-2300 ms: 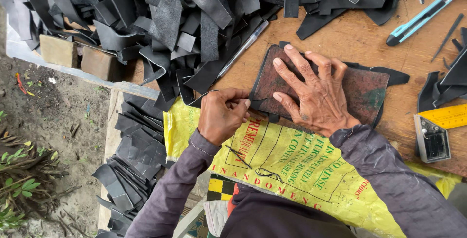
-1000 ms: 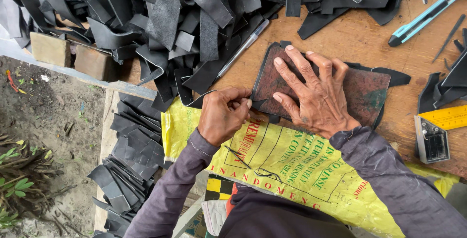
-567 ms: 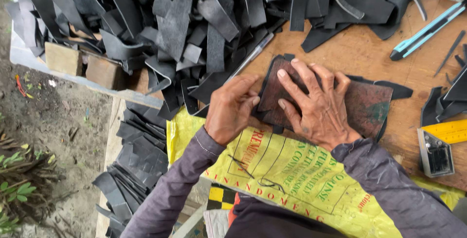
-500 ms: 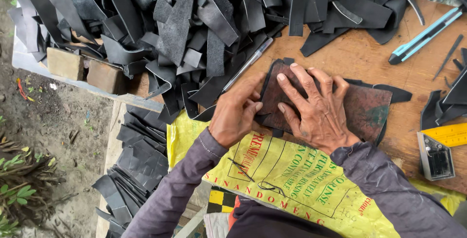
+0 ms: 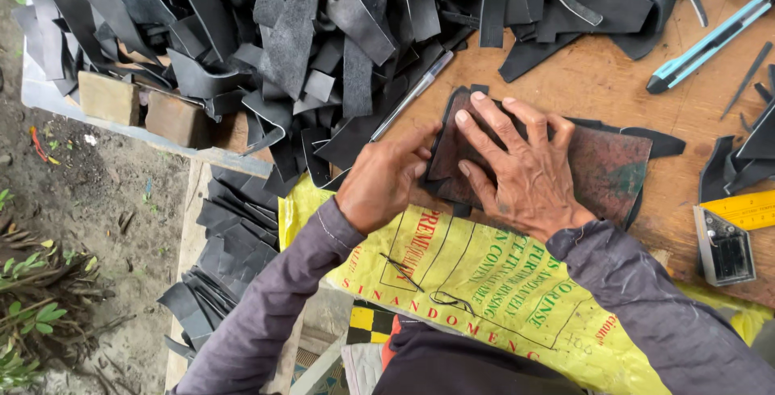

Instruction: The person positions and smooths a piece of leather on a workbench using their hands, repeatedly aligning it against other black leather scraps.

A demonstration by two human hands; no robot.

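While the yellow printed sack point(image 5: 484, 282) lies across my lap at the near edge of the wooden worktop point(image 5: 613, 88), my right hand point(image 5: 525, 173) rests flat on a dark reddish-brown plate point(image 5: 613, 173), fingers spread wide and gripping nothing, pressing it down over a black rubber piece point(image 5: 662, 143) whose edges stick out beyond the plate on the right. My left hand point(image 5: 383, 181) sits just beside it at the plate's left edge, fingers curled in with the tips against that edge; I cannot tell whether they pinch anything small. Just beyond my left hand a silver pen point(image 5: 412, 96) lies slanted, half on the bare wood and half on the heap of black rubber strips point(image 5: 307, 48) that fills the far left of the worktop. To the right, near the edge, sit a small metal block point(image 5: 725, 245) and a yellow ruler point(image 5: 747, 208). At the far right a light-blue utility knife point(image 5: 710, 44) lies at an angle. Down on the left, more black strips point(image 5: 226, 241) lie stacked below the worktop.
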